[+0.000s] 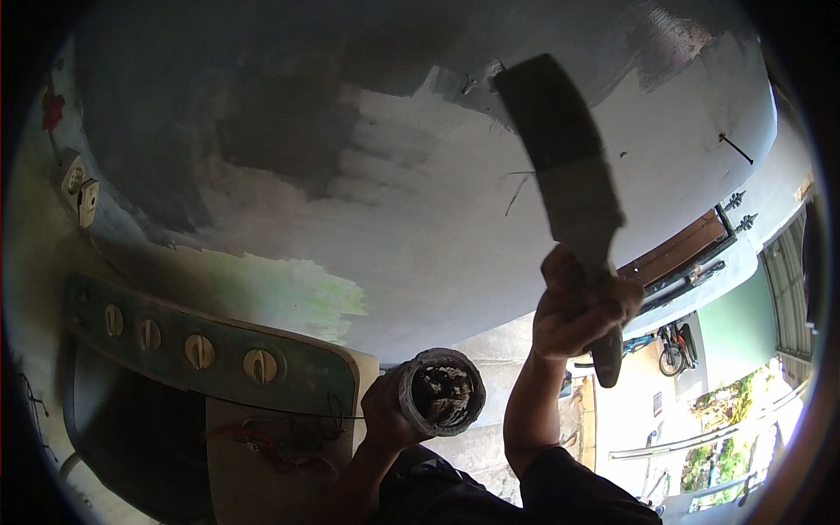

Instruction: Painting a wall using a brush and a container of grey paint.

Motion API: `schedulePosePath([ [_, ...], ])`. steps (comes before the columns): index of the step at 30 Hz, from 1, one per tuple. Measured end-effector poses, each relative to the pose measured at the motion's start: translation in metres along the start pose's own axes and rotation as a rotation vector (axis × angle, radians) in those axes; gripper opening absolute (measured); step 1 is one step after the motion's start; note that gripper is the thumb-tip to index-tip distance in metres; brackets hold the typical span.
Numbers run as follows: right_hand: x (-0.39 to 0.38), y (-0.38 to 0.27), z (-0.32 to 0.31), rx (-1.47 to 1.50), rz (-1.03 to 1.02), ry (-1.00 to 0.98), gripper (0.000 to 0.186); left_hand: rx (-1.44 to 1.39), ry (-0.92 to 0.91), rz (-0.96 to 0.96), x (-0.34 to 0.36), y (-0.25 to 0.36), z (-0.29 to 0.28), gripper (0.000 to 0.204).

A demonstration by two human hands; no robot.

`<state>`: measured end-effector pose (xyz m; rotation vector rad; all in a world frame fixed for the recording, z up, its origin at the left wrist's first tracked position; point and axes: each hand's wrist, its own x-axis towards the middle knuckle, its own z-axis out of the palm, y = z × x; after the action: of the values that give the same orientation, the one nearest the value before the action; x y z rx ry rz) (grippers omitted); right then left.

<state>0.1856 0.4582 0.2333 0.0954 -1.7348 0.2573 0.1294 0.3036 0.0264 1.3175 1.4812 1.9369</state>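
My right hand (584, 306) is closed around the handle of a wide paintbrush (569, 157), raised with its dark bristles up in front of the wall. Whether the bristle tip touches the wall I cannot tell. Low in the middle, my left hand (389, 411) grips a round paint can (442, 391) from its left side. The can's mouth faces me, its rim is crusted grey, and dark, streaky paint shows inside. Dark grey patches cover parts of the pale wall (420, 210), mainly at the upper left and top. A light green patch (280, 284) shows low on the left.
A washing machine (210, 350) with several round knobs stands at the lower left against the wall. A socket with a plug (83, 192) is at the far left. At the right, a nail (737, 149) juts out above a brown-framed opening (678, 249). A bicycle (672, 354) stands farther off.
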Motion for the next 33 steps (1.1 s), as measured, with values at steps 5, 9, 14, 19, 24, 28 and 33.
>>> schedulePosePath([
  [5, 0.000, 0.002, -0.001, -0.194, 0.088, -0.088, 0.026, -0.019, -0.010, -0.035, 0.000, 0.002, -0.002, 0.065],
  [9, -0.014, -0.012, -0.018, -0.168, 0.004, 0.000, 0.036, -0.024, 0.019, -0.041, -0.002, 0.001, -0.002, 0.066],
  [14, 0.019, -0.052, -0.019, -0.321, -0.036, -0.108, 0.027, -0.043, -0.011, -0.031, -0.002, 0.000, 0.000, 0.070],
  [19, 0.035, -0.057, 0.005, -0.615, 0.029, -0.489, 0.022, 0.089, -0.050, -0.006, 0.000, 0.003, -0.003, 0.072],
  [24, 0.024, -0.071, 0.021, -0.473, 0.281, -0.797, 0.019, 0.075, -0.061, -0.062, -0.003, -0.003, 0.002, 0.075],
  [28, 0.033, -0.091, 0.014, -0.314, 0.348, -0.891, 0.020, 0.234, -0.040, 0.082, -0.001, 0.004, 0.002, 0.078],
  [33, 0.048, -0.084, 0.020, -0.452, 0.132, -0.636, 0.019, 0.325, -0.002, 0.231, 0.003, 0.006, -0.002, 0.084],
])
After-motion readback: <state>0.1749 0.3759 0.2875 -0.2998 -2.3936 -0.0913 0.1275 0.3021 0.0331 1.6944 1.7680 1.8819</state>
